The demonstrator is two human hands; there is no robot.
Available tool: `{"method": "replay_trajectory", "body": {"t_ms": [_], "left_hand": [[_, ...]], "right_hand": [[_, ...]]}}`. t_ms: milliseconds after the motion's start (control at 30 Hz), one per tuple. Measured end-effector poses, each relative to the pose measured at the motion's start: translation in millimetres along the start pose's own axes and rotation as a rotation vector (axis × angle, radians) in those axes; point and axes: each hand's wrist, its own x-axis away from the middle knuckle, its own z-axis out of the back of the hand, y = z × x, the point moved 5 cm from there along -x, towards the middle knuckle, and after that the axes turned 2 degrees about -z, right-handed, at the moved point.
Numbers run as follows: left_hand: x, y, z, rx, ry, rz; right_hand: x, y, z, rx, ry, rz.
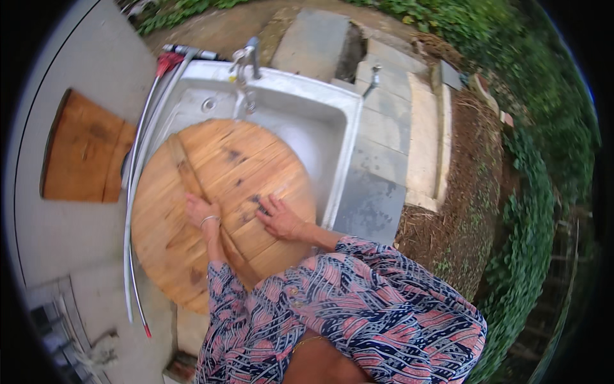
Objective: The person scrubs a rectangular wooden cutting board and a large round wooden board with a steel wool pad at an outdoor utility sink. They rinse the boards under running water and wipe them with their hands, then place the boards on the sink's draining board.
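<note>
A large round wooden lid (pixel 268 163) made of planks, with dark knots and stains, rests across the near left part of a white double-basin sink (pixel 352 103). A raised wooden batten (pixel 189 175) runs across its face. My left hand (pixel 202 211), with a bracelet at the wrist, has its fingers curled at this batten. My right hand (pixel 280 221) lies flat on the planks to the right, fingers spread and holding nothing. The lid covers much of the left basin (pixel 192 103), though its drain still shows. Part of the lid's near edge is hidden by my patterned clothing.
A faucet (pixel 254 57) rises at the sink's back edge. Left of the lid stand a red-headed metal pole (pixel 147 93) and a grey pipe (pixel 165 93). A tapered wooden piece (pixel 84 149) is by the wall. Paving slabs (pixel 376 201) and a small pipe tap (pixel 374 79) are right.
</note>
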Motion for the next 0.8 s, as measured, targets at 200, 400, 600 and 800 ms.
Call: {"method": "replay_trajectory", "body": {"t_ms": [200,400,600,800], "left_hand": [[24,-13,22,0.192,-0.08,0.061],[12,-26,5,0.174,-0.162,0.028],[20,-31,5,0.2,-0.152,-0.092],[41,-63,-1,0.146,-0.193,-0.318]], "right_hand": [[3,-2,-19,-0.105,-0.041,0.033],[11,13,30,-0.542,0.095,-0.022],[13,53,70,-0.816,0.205,-0.394],[22,40,64,-0.893,0.148,-0.429]]}}
